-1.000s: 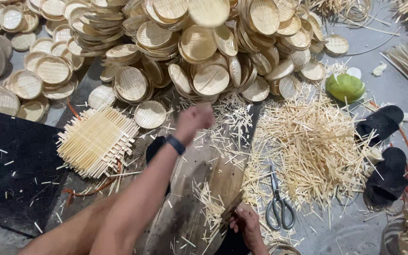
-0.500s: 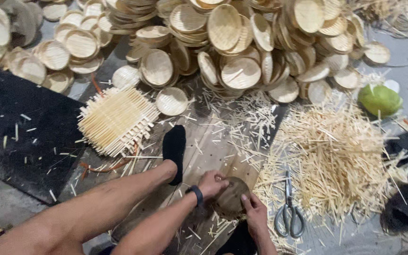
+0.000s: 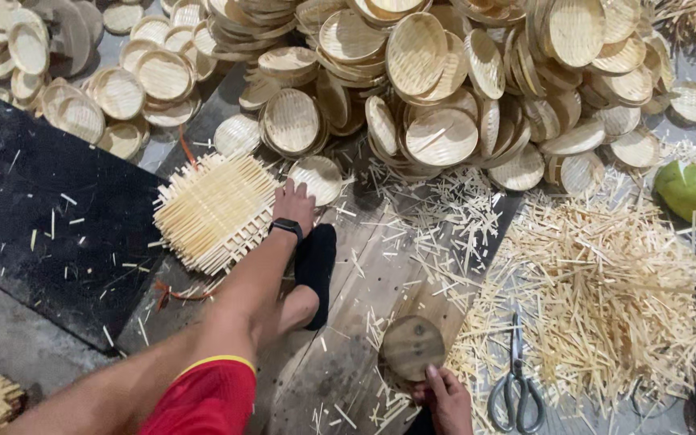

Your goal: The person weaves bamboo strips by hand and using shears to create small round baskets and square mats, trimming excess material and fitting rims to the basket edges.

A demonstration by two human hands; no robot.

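Square woven bamboo mat (image 3: 217, 211), pale, strip ends protruding, is lying flat just left of a small round woven tray (image 3: 317, 178). Dark round wooden disc (image 3: 412, 347) is lying well below-right of it.

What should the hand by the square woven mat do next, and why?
Probably close the fingers on the square woven bamboo mat and draw it toward the round wooden disc. The left hand lies open at the mat's edge, not yet gripping, while the right hand rests its fingers on the disc, which has nothing on it.
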